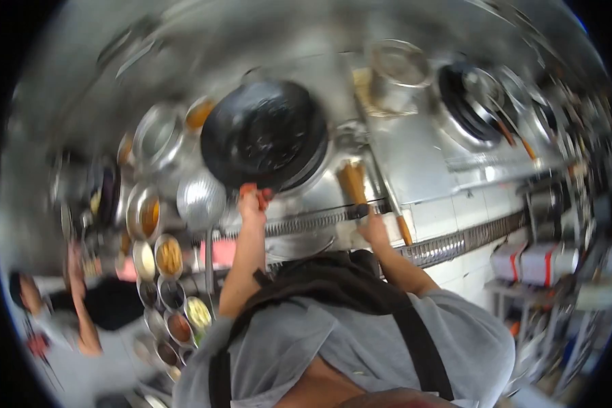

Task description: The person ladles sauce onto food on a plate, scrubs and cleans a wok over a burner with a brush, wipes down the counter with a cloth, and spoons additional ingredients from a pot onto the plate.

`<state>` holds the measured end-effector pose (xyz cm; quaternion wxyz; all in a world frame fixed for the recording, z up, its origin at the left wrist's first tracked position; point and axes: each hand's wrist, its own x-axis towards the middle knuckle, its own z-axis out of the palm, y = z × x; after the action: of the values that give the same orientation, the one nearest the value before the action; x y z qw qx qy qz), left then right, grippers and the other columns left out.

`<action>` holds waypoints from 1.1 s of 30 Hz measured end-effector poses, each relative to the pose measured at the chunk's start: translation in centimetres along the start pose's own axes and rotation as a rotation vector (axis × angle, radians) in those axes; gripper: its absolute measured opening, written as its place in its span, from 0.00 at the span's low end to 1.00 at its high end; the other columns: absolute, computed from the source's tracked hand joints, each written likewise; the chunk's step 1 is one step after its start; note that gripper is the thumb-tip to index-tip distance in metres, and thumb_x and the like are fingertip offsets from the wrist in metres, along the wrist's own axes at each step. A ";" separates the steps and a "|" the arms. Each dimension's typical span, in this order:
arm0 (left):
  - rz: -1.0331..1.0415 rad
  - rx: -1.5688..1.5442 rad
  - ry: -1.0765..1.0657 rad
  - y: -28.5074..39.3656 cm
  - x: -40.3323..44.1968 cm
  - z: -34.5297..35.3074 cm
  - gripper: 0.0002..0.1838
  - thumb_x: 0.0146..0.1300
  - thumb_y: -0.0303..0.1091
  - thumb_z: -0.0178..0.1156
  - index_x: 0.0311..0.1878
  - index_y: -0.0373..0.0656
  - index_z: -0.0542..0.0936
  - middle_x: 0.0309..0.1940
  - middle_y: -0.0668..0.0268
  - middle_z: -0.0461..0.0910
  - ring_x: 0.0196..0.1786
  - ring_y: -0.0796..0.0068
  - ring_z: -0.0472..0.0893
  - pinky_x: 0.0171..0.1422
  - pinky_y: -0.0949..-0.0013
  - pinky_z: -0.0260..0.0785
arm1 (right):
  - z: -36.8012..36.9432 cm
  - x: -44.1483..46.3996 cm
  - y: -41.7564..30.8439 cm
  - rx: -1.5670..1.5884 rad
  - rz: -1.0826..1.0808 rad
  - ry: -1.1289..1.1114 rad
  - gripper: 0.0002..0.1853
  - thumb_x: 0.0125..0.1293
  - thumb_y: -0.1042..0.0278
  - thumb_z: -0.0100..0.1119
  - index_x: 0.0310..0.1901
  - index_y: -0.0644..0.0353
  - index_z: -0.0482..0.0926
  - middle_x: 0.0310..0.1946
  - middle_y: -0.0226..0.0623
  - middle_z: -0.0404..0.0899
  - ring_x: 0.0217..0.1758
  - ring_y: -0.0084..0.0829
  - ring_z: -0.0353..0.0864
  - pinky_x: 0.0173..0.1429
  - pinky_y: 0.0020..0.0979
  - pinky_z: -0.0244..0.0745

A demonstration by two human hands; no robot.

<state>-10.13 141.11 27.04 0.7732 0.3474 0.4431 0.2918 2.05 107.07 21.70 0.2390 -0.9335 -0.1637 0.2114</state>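
Note:
My left hand (pixel 251 202) is closed at the near rim of a large black wok (pixel 262 132), with a bit of red cloth (pixel 266 195) at its fingers. The wok tilts on the burner, its dark inside shiny and wet-looking. In my right hand (pixel 374 228) is a bamboo wok brush (pixel 351 181), gripped at its dark-bound end. Its tan bristles point away from me, over the metal to the right of the wok. Close by my right hand lies a long metal tool with a wooden handle end (pixel 404 231).
A perforated strainer (pixel 200 198) sits left of the wok. Several ingredient bowls, one with yellow pieces (pixel 198 313), line the left side. A metal pot (pixel 394 71) and a second wok station (pixel 466 102) stand right. Another person (pixel 64 319) works at far left.

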 end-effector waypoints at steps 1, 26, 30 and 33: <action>0.034 0.096 0.067 2.0 -0.2 -0.7 0.13 0.55 0.21 0.50 0.44 0.43 0.74 0.14 0.63 0.72 0.15 0.71 0.75 0.14 0.72 0.62 | -1.0 0.0 0.3 0.179 0.012 -0.027 0.41 0.51 0.67 0.62 0.68 0.66 0.59 0.49 0.62 0.75 0.41 0.52 0.81 0.47 0.42 0.78; -0.167 0.335 -0.189 11.8 6.5 -7.6 0.16 0.51 0.23 0.52 0.46 0.40 0.74 0.25 0.57 0.80 0.21 0.70 0.79 0.20 0.67 0.69 | -5.8 14.6 -42.3 -0.463 -0.716 0.075 0.20 0.56 0.58 0.64 0.51 0.50 0.83 0.41 0.49 0.83 0.47 0.49 0.82 0.55 0.44 0.77; -0.141 0.374 -0.192 11.7 6.7 -7.7 0.15 0.52 0.22 0.52 0.45 0.40 0.74 0.26 0.57 0.80 0.24 0.66 0.82 0.24 0.62 0.75 | -9.6 12.5 -35.9 -0.410 -0.910 -0.281 0.22 0.53 0.60 0.67 0.51 0.53 0.83 0.45 0.48 0.82 0.49 0.48 0.81 0.57 0.40 0.76; -0.181 0.405 -0.195 11.9 6.9 -7.5 0.19 0.49 0.21 0.50 0.47 0.41 0.72 0.25 0.57 0.80 0.24 0.67 0.80 0.25 0.63 0.75 | -13.7 14.9 -33.4 -0.656 -0.701 -0.226 0.22 0.54 0.61 0.66 0.53 0.49 0.82 0.45 0.46 0.83 0.47 0.47 0.82 0.56 0.41 0.76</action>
<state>-15.51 155.40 30.43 0.7498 0.4808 0.4451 0.0918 14.46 135.80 45.11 -0.0299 -0.8194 -0.5509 0.1554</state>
